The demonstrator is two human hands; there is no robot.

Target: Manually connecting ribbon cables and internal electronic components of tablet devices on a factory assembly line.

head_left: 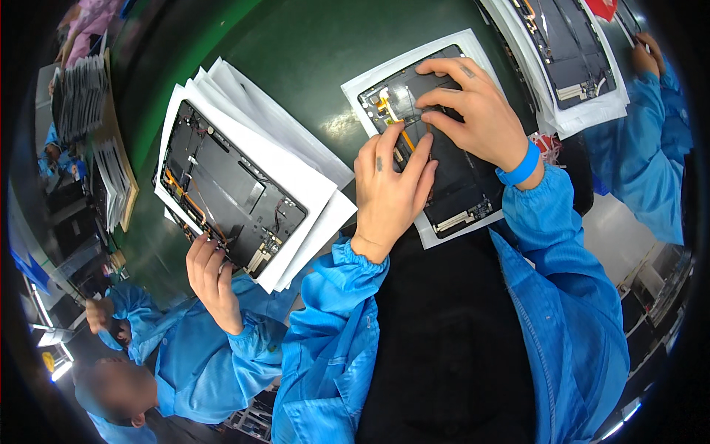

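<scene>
In front of me a tablet's black back housing (462,181) lies tilted on a white foam sheet (464,46), its inner side up. My left hand (390,189) is over its left half, fingertips bent but apart, touching down beside an orange ribbon cable (407,140). My right hand (473,111), with a blue band (523,164) at its wrist, reaches over the upper part. Its thumb and forefinger come close together near my left fingertips; whatever they pinch is too small to make out. Both hands hide part of the housing's middle.
Left, a co-worker's hand (214,277) touches another open tablet housing (229,185) on stacked white sheets (310,159). More housings (573,44) lie at upper right, near another person's blue sleeve (640,159). Racked sheets (81,100) stand far left. The table (310,52) is dark green.
</scene>
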